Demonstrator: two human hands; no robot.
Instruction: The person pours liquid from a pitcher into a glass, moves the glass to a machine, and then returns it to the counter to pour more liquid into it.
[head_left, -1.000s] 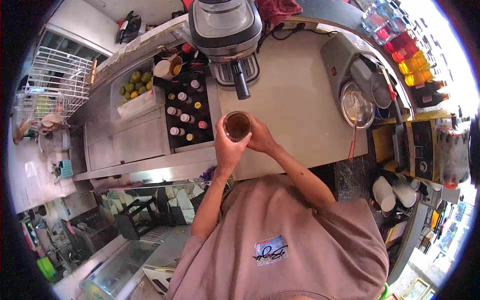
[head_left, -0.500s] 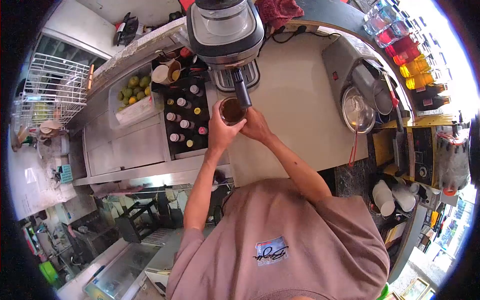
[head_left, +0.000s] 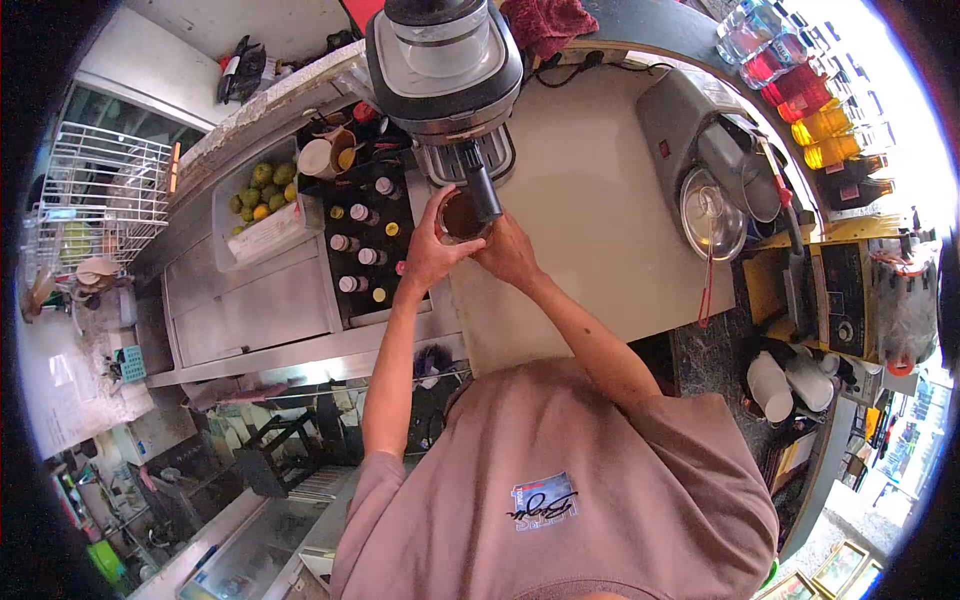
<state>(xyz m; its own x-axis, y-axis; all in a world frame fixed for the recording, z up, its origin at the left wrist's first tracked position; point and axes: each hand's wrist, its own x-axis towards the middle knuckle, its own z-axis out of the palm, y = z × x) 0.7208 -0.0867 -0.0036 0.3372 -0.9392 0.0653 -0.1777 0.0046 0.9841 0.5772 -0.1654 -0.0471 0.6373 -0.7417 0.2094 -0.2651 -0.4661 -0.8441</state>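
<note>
Just below the coffee machine (head_left: 440, 95), my left hand (head_left: 437, 250) is wrapped round a round cup (head_left: 462, 217) with dark brown contents. My right hand (head_left: 508, 252) is at the cup's right side, beneath the black handle (head_left: 484, 193) that sticks out from the machine. Its fingers are partly hidden behind the cup and the handle, so their grip is not clear. The handle's tip overlaps the cup's right edge.
Left of the machine stand a dark crate of bottles (head_left: 365, 240) and a plastic tub of green and orange fruit (head_left: 258, 215). On the right are a grey appliance (head_left: 690, 120), a metal bowl (head_left: 712, 212) and coloured bottles (head_left: 820, 120). A red cloth (head_left: 548, 25) lies behind.
The whole view has shifted slightly. Both hands and the cup keep nearly the same place below the machine's handle.
</note>
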